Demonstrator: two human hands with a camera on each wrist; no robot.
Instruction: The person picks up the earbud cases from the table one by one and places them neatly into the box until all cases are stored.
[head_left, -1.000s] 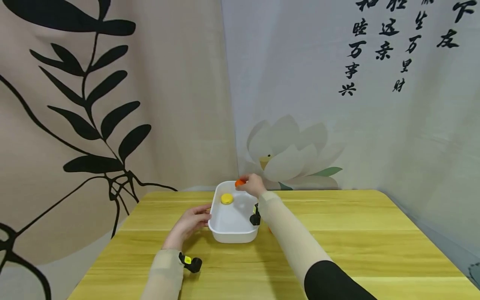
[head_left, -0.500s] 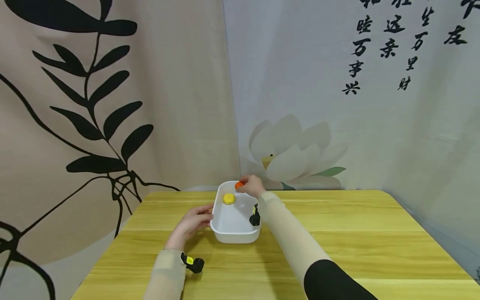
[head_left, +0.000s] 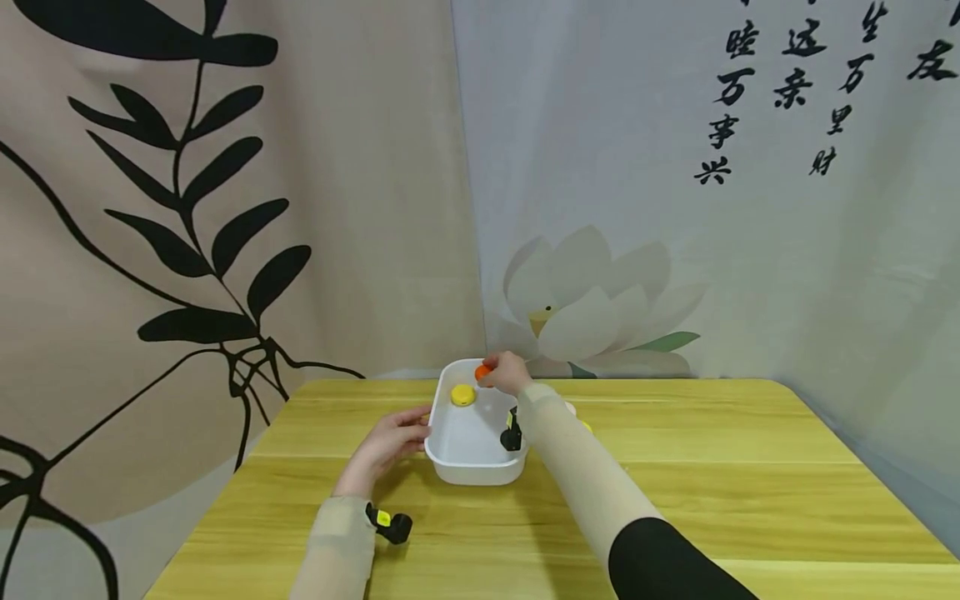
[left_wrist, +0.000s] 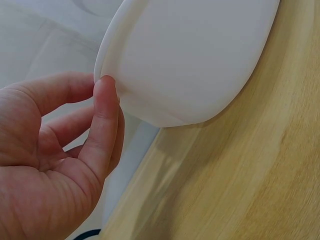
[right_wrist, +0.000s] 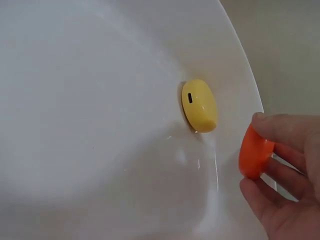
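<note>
A white plastic box (head_left: pixel 474 475) stands on the table. My left hand (head_left: pixel 392 442) holds its left side; in the left wrist view, the fingertips (left_wrist: pixel 105 86) meet at the rim. Inside lies a yellow round, flattened object (head_left: pixel 462 395) with a small dark slot, which shows in the right wrist view. Over the box's far right corner, my right hand (head_left: pixel 508 372) pinches an orange rounded object (right_wrist: pixel 255 154) between thumb and fingers, close to the inner wall. Whether the orange object touches the wall or the box's floor I cannot tell.
Beyond my right forearm, bits of a white thing (head_left: pixel 572 408) and a yellow thing (head_left: pixel 587 427) peek out on the wooden table (head_left: pixel 720 475), mostly hidden. A printed curtain (head_left: pixel 375 208) hangs behind the far table edge. Both wrists wear small black cameras.
The head view has shifted slightly, so the scene sits a little further right. The orange object is slightly lower against the box. White and yellow bits now show past the right forearm.
</note>
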